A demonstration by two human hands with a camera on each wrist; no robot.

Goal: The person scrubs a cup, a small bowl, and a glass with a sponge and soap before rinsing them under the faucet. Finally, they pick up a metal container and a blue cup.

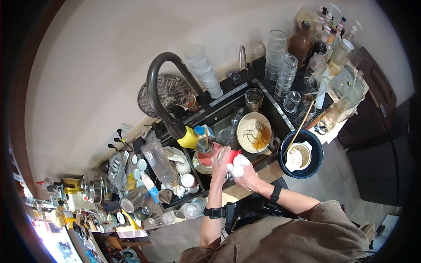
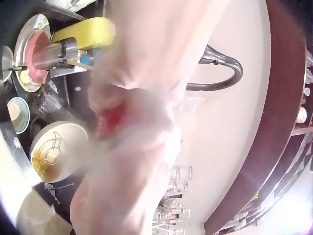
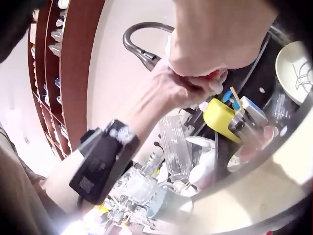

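Both hands meet over the front of the dark sink [image 1: 283,118]. My left hand [image 1: 219,161] grips a soft-looking red item [image 1: 233,156], largely covered by the fingers. Against it, my right hand [image 1: 248,176] holds a white, sudsy lump [image 1: 239,165]. In the left wrist view the red item [image 2: 112,120] shows between the two hands, blurred. From the right wrist only a sliver of red [image 3: 214,74] is visible. Beneath and beside the hands lie a metal cup [image 3: 243,125] and a pinkish piece on a patterned plate [image 2: 23,81]. I cannot tell what the red item is.
Right of the hands, a cream bowl [image 1: 242,131] contains amber liquid and a wire utensil. A black faucet [image 1: 151,87] arches over the sink beside a yellow object [image 1: 188,139]. Stacked glasses [image 1: 285,74] stand right; a dark blue bucket [image 1: 319,160] holds a white pot [image 1: 305,151]. Dishes crowd the left.
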